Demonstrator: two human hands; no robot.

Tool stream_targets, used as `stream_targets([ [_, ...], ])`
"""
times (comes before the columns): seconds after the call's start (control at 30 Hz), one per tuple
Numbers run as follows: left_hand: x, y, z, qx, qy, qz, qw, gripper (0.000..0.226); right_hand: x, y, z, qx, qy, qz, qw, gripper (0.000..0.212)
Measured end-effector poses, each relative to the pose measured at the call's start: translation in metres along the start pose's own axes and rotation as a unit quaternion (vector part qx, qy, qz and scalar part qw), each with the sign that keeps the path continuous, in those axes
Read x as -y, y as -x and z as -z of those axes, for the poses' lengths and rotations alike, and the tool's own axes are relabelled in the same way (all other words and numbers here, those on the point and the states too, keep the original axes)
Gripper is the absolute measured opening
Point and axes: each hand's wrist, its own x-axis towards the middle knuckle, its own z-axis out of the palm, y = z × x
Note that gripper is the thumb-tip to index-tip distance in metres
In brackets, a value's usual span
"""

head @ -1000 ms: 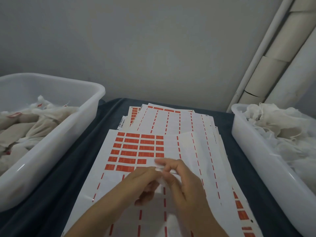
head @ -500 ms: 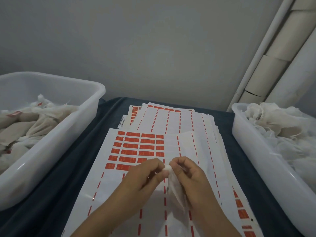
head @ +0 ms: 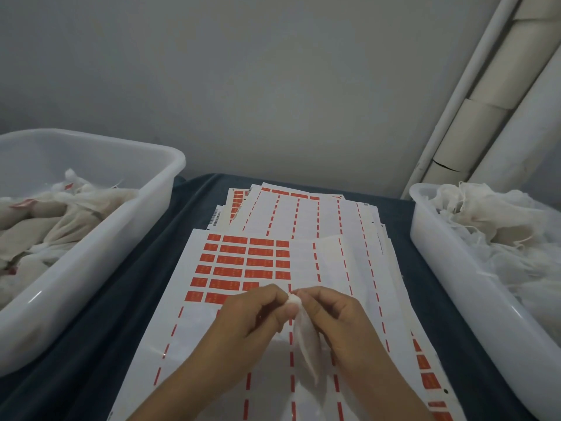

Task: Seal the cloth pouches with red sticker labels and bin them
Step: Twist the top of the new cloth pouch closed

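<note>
Pinching a cloth pouch (head: 306,338) by its gathered top, left hand (head: 252,317) and right hand (head: 337,317) both grip narrow, over the sticker sheet (head: 243,262).

Red labels (head: 243,262) on white sheet (head: 182,299), navy tablecloth (head: 127,287)

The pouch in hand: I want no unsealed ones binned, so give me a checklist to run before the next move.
1. Pouch neck gathered, pinched by left hand and right hand: ok.
2. Red sticker on this pouch: not ok, none visible.
3. Red stickers left on the top sheet: ok.
4. A hand free to peel a sticker: not ok, both hold the pouch.
5. Left bin has room for it: ok.
6. Pouch filled: cannot tell.
</note>
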Motion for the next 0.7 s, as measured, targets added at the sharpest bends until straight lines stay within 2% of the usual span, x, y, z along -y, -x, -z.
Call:
stream_targets([
  [0.17, 0.002, -0.001, 0.006, 0.006, 0.017, 0.022, 1.0, 0.015, 0.004, 0.003, 0.001, 0.061, 0.025, 0.009, 0.998, 0.03],
  [0.3, 0.001, 0.0, 0.004, 0.05, 0.021, 0.022, 0.998, 0.017, 0.007, 0.002, 0.005, 0.032, 0.02, 0.012, 0.999, 0.027],
  [0.47, -0.002, -0.003, 0.005, -0.016, 0.054, 0.032, 0.998, 0.015, 0.01, 0.003, 0.001, 0.003, 0.001, -0.025, 1.0, 0.032],
  [0.6, -0.003, -0.002, 0.006, -0.051, 0.054, -0.002, 0.997, 0.022, 0.012, 0.005, 0.001, 0.084, -0.044, -0.096, 0.991, 0.03],
  [0.7, -0.001, 0.0, 0.003, -0.039, 0.045, -0.016, 0.998, 0.023, 0.018, 0.009, 0.004, 0.141, -0.124, -0.159, 0.969, 0.027],
])
